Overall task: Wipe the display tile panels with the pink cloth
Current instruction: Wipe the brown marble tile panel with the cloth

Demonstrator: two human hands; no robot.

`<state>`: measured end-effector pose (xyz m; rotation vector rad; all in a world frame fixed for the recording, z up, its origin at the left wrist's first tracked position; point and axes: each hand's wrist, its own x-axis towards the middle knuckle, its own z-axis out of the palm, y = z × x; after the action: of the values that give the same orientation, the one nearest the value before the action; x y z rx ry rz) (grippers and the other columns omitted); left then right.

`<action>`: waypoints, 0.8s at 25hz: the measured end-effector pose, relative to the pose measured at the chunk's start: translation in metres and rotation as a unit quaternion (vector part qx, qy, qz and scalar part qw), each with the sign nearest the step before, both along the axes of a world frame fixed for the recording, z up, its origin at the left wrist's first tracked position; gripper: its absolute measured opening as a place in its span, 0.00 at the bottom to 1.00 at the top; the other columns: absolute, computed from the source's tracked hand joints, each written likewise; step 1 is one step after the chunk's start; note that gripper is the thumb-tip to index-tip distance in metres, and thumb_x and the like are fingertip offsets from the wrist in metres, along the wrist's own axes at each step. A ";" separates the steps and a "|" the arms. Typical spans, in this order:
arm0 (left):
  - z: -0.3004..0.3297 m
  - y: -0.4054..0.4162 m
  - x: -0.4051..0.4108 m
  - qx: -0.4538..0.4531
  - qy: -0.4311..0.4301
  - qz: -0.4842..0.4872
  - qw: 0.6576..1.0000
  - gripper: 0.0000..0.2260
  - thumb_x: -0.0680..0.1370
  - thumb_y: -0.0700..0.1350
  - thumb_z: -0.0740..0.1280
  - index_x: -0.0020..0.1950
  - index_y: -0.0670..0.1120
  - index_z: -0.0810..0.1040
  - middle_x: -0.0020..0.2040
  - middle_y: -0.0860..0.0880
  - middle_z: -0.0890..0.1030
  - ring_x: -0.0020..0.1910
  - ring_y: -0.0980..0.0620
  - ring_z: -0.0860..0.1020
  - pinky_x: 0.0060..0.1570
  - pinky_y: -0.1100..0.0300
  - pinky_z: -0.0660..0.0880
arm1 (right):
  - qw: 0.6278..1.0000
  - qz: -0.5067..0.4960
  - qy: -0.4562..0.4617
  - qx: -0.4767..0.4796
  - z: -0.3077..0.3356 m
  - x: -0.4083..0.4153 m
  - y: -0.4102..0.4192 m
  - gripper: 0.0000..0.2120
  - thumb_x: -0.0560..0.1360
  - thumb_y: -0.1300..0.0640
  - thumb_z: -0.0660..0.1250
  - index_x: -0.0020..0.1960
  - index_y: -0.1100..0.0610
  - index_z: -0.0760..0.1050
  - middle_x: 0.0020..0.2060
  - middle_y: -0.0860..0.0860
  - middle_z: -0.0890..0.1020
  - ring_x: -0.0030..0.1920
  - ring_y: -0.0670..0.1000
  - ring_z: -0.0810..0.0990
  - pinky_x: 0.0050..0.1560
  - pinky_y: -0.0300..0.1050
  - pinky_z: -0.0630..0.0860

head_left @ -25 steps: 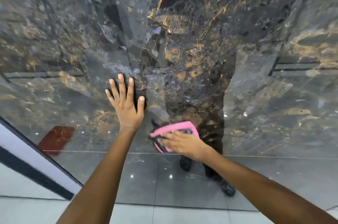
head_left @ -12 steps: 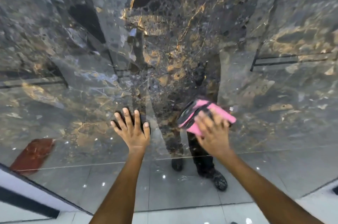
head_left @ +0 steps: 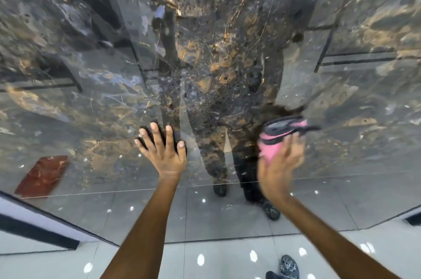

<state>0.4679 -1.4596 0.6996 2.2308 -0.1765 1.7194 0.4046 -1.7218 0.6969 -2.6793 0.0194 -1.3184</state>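
A glossy dark marble panel [head_left: 95, 105] stands upright in front of the person, veined gold and grey and mirroring their legs. Low on its left side shows one reddish slab [head_left: 42, 176], apparently a reflection. The left hand [head_left: 165, 153] lies flat against the panel, fingers spread and straight, holding nothing. Well to its right, apart from it, the right hand [head_left: 281, 164] presses the one pink cloth [head_left: 272, 148] against the panel; the hand is blurred, so I cannot tell how its fingers grip. The cloth bunches up above the fingers, its upper part dark grey. Below, on the pale tiled floor [head_left: 216, 260], one dark shoe [head_left: 288, 266] shows at the bottom edge
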 end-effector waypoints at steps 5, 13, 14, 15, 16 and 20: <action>0.000 0.002 -0.002 0.016 0.015 0.008 1.000 0.25 0.84 0.55 0.46 0.81 0.53 0.45 0.81 0.50 0.44 0.79 0.44 0.43 0.76 0.42 0.42 | 0.772 0.307 0.233 -0.506 -0.082 0.006 0.029 0.42 0.62 0.63 0.72 0.75 0.52 0.64 0.74 0.48 0.65 0.73 0.53 0.66 0.65 0.54 0.74; -0.004 0.004 0.001 0.025 0.015 0.011 1.000 0.25 0.84 0.54 0.45 0.81 0.53 0.44 0.81 0.50 0.43 0.79 0.44 0.42 0.75 0.39 0.43 | 0.861 0.210 0.215 -0.410 -0.062 0.000 -0.076 0.56 0.59 0.71 0.71 0.79 0.50 0.48 0.79 0.45 0.50 0.78 0.55 0.50 0.73 0.57 0.53; -0.005 0.005 0.001 0.025 0.017 0.013 0.999 0.25 0.84 0.54 0.45 0.81 0.53 0.43 0.81 0.50 0.43 0.79 0.44 0.42 0.75 0.39 0.43 | 0.844 0.244 0.220 -0.423 -0.064 0.003 -0.035 0.56 0.57 0.67 0.75 0.79 0.50 0.52 0.78 0.44 0.55 0.77 0.54 0.54 0.72 0.56 0.59; -0.006 0.006 0.000 0.024 0.018 0.012 0.999 0.25 0.84 0.55 0.45 0.81 0.53 0.43 0.81 0.50 0.42 0.79 0.44 0.42 0.75 0.39 0.43 | 0.821 0.283 0.222 -0.442 -0.062 0.004 0.011 0.50 0.60 0.64 0.74 0.77 0.51 0.56 0.77 0.44 0.59 0.76 0.53 0.56 0.72 0.55 0.62; -0.006 0.006 0.000 0.024 0.019 0.009 0.999 0.25 0.84 0.55 0.45 0.81 0.53 0.43 0.81 0.50 0.42 0.79 0.44 0.42 0.75 0.39 0.42 | 0.786 0.344 0.236 -0.456 -0.061 0.003 0.053 0.41 0.67 0.63 0.69 0.77 0.53 0.57 0.77 0.45 0.59 0.77 0.53 0.55 0.73 0.53 0.59; -0.001 0.006 0.003 0.033 0.011 0.019 0.999 0.25 0.84 0.55 0.45 0.81 0.53 0.43 0.81 0.50 0.41 0.79 0.44 0.41 0.75 0.40 0.41 | 0.738 0.402 0.322 -0.436 -0.064 0.013 0.066 0.39 0.73 0.68 0.66 0.79 0.55 0.52 0.78 0.50 0.53 0.78 0.55 0.52 0.75 0.57 0.56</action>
<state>0.4711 -1.4533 0.6991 2.3129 -0.1898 1.7324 0.4173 -1.6559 0.6327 -2.9355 -1.8271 -0.0312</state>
